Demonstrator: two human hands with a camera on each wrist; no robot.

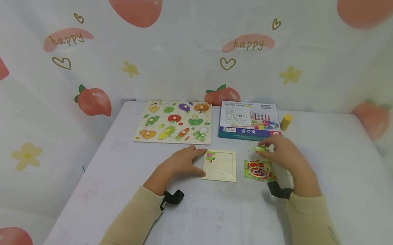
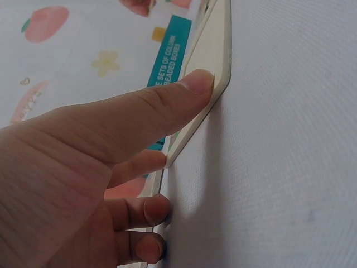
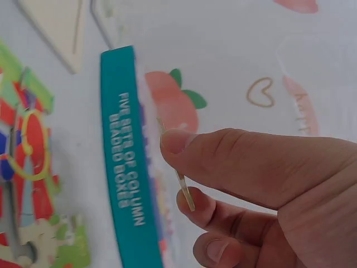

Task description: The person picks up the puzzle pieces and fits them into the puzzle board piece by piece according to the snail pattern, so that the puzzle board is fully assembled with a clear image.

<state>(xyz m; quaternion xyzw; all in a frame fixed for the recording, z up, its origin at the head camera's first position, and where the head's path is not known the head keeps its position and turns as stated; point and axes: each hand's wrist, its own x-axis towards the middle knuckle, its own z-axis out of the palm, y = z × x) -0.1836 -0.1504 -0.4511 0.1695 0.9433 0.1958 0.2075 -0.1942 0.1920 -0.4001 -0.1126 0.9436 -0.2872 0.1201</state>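
Note:
A small square wooden puzzle board [image 1: 218,168] lies on the table, one green and pink piece [image 1: 211,156] in its upper left corner. My left hand [image 1: 181,161] holds the board by its left side; in the left wrist view the thumb [image 2: 167,103] presses on one corner and the forefinger touches the edge farther along. My right hand [image 1: 283,153] pinches a thin green puzzle piece [image 1: 260,149] between thumb and fingertip; the right wrist view shows this piece [image 3: 184,190] edge-on. Below that hand lies a heap of colourful puzzle pieces [image 1: 257,169], partly overlapping.
Behind the small board lies a vegetable peg puzzle [image 1: 160,120]. A bead set box [image 1: 247,134] with teal sides lies to its right, and a yellow cylinder [image 1: 285,122] stands beside the box. A patterned cloth [image 1: 184,65] hangs behind the table.

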